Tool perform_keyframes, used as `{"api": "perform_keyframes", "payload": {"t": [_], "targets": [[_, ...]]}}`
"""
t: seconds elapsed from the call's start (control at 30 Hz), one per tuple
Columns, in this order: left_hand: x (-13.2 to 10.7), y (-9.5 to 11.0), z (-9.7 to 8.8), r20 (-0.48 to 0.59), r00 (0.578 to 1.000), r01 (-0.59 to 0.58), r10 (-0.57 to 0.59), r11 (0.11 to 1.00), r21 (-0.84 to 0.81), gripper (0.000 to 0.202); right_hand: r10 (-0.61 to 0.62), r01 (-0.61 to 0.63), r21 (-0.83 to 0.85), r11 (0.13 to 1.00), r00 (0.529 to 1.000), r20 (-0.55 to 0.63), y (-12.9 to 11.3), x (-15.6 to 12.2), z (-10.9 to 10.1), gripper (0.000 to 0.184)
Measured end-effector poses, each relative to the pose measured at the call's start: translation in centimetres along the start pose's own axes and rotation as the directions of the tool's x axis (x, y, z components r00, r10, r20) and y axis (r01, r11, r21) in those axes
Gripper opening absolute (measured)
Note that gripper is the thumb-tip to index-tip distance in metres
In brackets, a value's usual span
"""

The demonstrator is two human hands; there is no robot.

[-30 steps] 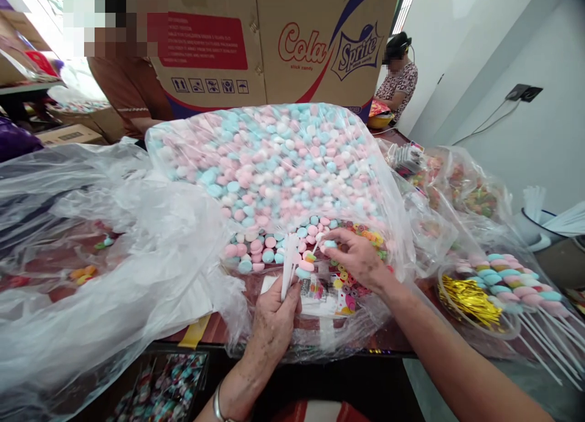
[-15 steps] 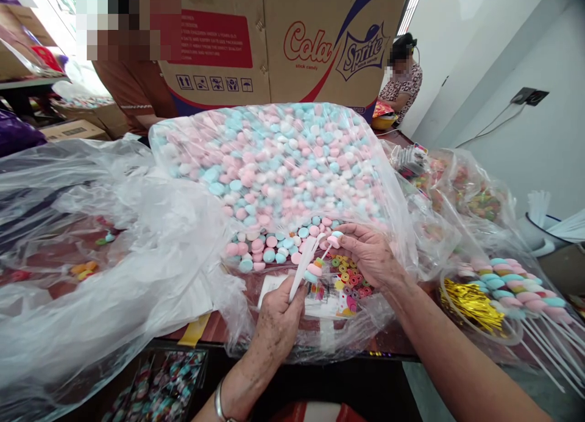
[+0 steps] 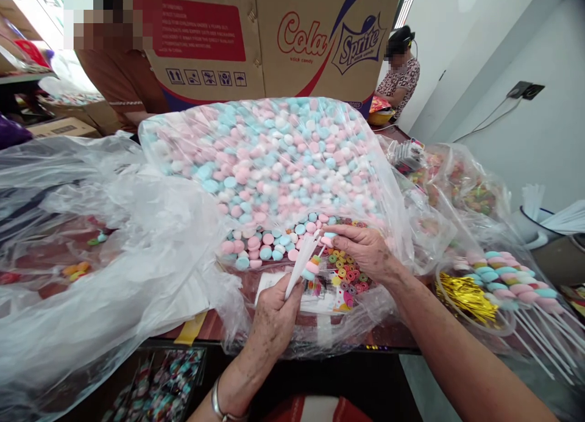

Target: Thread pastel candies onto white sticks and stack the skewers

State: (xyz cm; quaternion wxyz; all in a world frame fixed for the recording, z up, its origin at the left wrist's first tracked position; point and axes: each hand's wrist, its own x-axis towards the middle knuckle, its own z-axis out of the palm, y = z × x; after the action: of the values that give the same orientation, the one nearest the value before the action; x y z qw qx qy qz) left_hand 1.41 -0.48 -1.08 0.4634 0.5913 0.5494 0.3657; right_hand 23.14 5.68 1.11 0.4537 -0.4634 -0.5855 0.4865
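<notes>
My left hand (image 3: 275, 318) is closed round a bundle of white sticks (image 3: 300, 264). One stick in that grip slants out to the right, with pink, blue and orange candies (image 3: 312, 268) threaded low on it. At the stick's upper end, my right hand (image 3: 368, 252) pinches a pink and blue marshmallow (image 3: 327, 240); whether the stick pierces it I cannot tell. Loose pink, blue and white marshmallows (image 3: 256, 244) spill from a big clear bag (image 3: 265, 147) just beyond my hands. Small coloured ring candies (image 3: 351, 274) lie below my right hand.
Finished candy sticks (image 3: 516, 278) and gold ties (image 3: 466, 297) lie at the right, near a pot (image 3: 548, 227) of white sticks. Crumpled plastic (image 3: 137, 227) covers the left. Behind stands a large carton (image 3: 269, 44). Two people (image 3: 121, 74) are beyond the table.
My right hand has brought the marshmallow slightly down and left along the stick, closer to the bundle's tips. My left hand keeps its grip. The whole view has shifted a little.
</notes>
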Motion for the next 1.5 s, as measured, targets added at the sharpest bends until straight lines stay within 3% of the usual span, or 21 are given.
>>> {"api": "perform_keyframes", "payload": {"t": [0.17,0.37,0.57,0.7,0.83,0.93,0.97,1.03,1.1,1.17,1.23,1.33,1.5], "targets": [[0.0,-0.6,0.1,-0.001,1.000,-0.007,0.007,1.000,0.014,0.031,-0.022,0.021,-0.083,0.996,1.000,-0.008,-0.2,0.0,0.6,0.030],[0.1,-0.9,0.2,-0.015,1.000,-0.010,0.010,1.000,0.030,0.031,0.040,-0.039,0.053,0.998,0.999,-0.019,0.9,-0.8,2.1,0.032],[0.0,-1.2,0.3,-0.026,1.000,-0.016,0.017,1.000,0.026,0.031,-0.061,0.054,-0.155,0.986,0.997,-0.037,1.3,-1.9,3.6,0.032],[-0.1,-0.8,0.2,-0.031,0.999,-0.028,0.028,0.999,0.023,0.029,-0.072,0.081,-0.202,0.976,0.996,0.054,1.2,-2.5,4.7,0.035],[0.0,-0.8,0.1,-0.067,0.997,-0.031,0.031,1.000,0.005,0.026,-0.074,0.104,-0.290,0.951,0.991,0.110,0.3,-2.5,3.5,0.041],[0.1,-1.2,0.2,-0.092,0.996,-0.014,0.011,1.000,-0.028,0.026,-0.146,0.110,-0.552,0.827,0.989,-0.023,-0.1,-1.8,1.5,0.040],[0.1,-1.3,0.3,-0.098,0.995,-0.010,0.006,0.999,-0.041,0.026,-0.179,0.103,-0.679,0.727,0.983,-0.042,-0.1,-1.6,1.0,0.036],[0.1,-1.6,0.4,-0.105,0.994,-0.003,-0.003,0.998,-0.061,0.025,-0.190,0.086,-0.895,0.437,0.982,0.002,0.2,-1.3,0.7,0.026],[0.1,-1.8,0.4,-0.109,0.994,0.002,-0.010,0.997,-0.076,0.027,-0.141,0.082,-0.982,0.168,0.988,0.059,0.6,-1.3,1.2,0.021],[0.1,-1.9,0.4,-0.115,0.993,0.008,-0.019,0.996,-0.093,0.028,-0.129,0.070,-0.997,0.018,0.989,0.068,0.9,-1.6,2.3,0.014],[0.1,-1.9,0.3,-0.118,0.993,0.009,-0.022,0.994,-0.107,0.029,-0.153,0.056,-0.998,-0.040,0.986,0.062,1.0,-2.0,3.5,0.010],[0.0,-2.0,0.3,-0.117,0.993,0.009,-0.022,0.994,-0.109,0.031,-0.170,0.074,-0.996,-0.048,0.982,0.081,1.1,-2.5,4.7,0.016],[0.0,-1.9,0.2,-0.104,0.994,0.017,-0.029,0.994,-0.106,0.029,-0.101,0.146,-0.987,0.070,0.985,0.139,1.3,-2.5,3.9,0.021]]}}
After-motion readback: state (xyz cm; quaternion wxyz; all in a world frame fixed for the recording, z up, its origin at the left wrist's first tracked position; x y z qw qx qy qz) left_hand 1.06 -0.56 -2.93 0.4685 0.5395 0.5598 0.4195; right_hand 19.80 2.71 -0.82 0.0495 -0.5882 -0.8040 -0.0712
